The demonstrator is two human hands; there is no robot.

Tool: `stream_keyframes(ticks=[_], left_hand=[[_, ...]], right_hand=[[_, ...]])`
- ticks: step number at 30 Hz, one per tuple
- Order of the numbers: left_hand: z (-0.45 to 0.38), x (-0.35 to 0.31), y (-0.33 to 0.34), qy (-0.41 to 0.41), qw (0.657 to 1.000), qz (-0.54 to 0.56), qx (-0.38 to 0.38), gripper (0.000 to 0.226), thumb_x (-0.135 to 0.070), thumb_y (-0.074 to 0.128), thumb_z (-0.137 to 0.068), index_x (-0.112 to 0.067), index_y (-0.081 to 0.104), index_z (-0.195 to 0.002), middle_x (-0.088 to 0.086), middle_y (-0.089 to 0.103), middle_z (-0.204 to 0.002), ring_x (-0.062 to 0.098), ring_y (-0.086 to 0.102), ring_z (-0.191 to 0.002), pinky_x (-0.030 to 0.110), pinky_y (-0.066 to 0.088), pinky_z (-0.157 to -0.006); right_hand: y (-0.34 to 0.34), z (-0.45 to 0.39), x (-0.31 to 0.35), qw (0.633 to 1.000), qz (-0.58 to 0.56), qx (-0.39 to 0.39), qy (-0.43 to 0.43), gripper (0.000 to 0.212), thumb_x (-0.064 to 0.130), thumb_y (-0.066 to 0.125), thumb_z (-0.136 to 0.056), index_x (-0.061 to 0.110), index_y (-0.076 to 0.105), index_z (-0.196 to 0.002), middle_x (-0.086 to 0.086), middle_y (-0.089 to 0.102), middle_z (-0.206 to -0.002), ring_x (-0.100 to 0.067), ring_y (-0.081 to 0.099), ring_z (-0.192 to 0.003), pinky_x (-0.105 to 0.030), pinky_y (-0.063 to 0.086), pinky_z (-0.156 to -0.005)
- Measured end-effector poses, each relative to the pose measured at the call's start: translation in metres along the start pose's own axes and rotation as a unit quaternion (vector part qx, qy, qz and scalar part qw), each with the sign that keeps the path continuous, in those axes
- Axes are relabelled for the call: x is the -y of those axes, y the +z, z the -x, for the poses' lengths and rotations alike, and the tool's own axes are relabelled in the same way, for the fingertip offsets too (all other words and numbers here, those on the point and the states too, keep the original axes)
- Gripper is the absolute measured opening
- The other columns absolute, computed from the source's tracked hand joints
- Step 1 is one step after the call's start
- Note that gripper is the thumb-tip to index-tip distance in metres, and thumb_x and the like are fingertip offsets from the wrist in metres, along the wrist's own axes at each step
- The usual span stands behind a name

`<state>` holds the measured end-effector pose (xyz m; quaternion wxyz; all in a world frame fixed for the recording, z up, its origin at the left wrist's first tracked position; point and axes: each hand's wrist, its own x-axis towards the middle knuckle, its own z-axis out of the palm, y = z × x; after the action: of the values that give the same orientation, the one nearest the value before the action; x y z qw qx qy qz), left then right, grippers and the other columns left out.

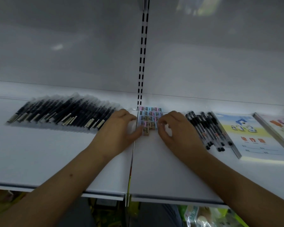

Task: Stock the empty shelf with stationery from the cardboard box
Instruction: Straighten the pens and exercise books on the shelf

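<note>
A block of small pastel pencil sharpeners (150,116) lies in rows on the white shelf (59,154), at the seam between two shelf boards. My left hand (120,131) curls against the block's left side, its thumb on a front sharpener (146,130). My right hand (175,130) curls against the right side, fingertips pinching at the edge sharpeners. A white patch shows between thumb and fingers of each hand; I cannot tell what it is. The cardboard box is out of view.
Wrapped black pens (62,114) fan out in a long row to the left. Black gel pens (206,130) lie right of my right hand, then exercise books (251,136). A slotted upright (142,63) runs up the back wall. Goods show below the shelf edge (203,215).
</note>
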<state>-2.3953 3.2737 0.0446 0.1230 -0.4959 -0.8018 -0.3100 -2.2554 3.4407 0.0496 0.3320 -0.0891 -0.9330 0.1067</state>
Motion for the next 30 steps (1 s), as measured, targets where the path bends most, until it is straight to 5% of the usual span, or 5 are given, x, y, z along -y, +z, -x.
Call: stream_keyframes(ticks=[6,10,16,26,30], left_hand=[[-0.029,0.021,0.001,0.024,0.996,-0.077,0.037,0.053,-0.018,0.028,-0.089,0.003,0.067,-0.118,0.017,0.063,-0.122,0.035,0.057,-0.113,0.037,0.044,-0.099],[-0.042,0.027,0.013,0.029,0.985,-0.141,0.098,0.034,-0.01,0.047,-0.093,-0.005,0.065,-0.121,0.013,0.053,-0.139,0.031,0.042,-0.131,0.046,0.039,-0.104],[-0.051,0.023,0.027,0.038,0.975,-0.201,0.083,0.031,-0.027,0.053,-0.095,-0.017,0.065,-0.122,0.006,0.052,-0.127,0.028,0.041,-0.118,0.042,0.036,-0.095],[-0.049,0.027,0.032,0.047,0.975,-0.208,0.067,0.029,-0.026,0.056,-0.092,-0.013,0.067,-0.116,0.006,0.056,-0.124,0.03,0.044,-0.114,0.043,0.036,-0.091],[-0.041,0.024,0.015,0.044,0.984,-0.169,0.038,0.043,-0.031,0.04,-0.091,-0.014,0.066,-0.12,0.004,0.057,-0.122,0.026,0.042,-0.115,0.04,0.032,-0.091]], right_hand=[[0.002,-0.011,-0.034,0.99,0.036,0.085,0.104,0.035,0.0,0.046,-0.093,0.001,0.059,-0.125,-0.014,0.058,-0.124,-0.03,0.054,-0.112,-0.03,0.039,-0.097],[0.013,-0.009,-0.039,0.983,0.06,0.127,0.116,0.036,0.007,0.043,-0.094,-0.002,0.059,-0.125,-0.018,0.059,-0.127,-0.035,0.053,-0.118,-0.038,0.04,-0.103],[0.019,-0.011,-0.041,0.979,0.107,0.155,0.08,0.057,0.035,0.024,-0.096,0.014,0.044,-0.145,-0.008,0.044,-0.15,-0.024,0.039,-0.139,-0.036,0.028,-0.117],[0.015,-0.01,-0.036,0.979,0.09,0.157,0.094,0.047,0.029,0.031,-0.103,0.012,0.041,-0.146,-0.007,0.04,-0.152,-0.019,0.034,-0.141,-0.028,0.019,-0.117],[0.009,-0.01,-0.036,0.981,0.042,0.131,0.139,0.035,0.022,0.047,-0.098,0.007,0.056,-0.129,-0.008,0.056,-0.131,-0.023,0.051,-0.122,-0.026,0.038,-0.099]])
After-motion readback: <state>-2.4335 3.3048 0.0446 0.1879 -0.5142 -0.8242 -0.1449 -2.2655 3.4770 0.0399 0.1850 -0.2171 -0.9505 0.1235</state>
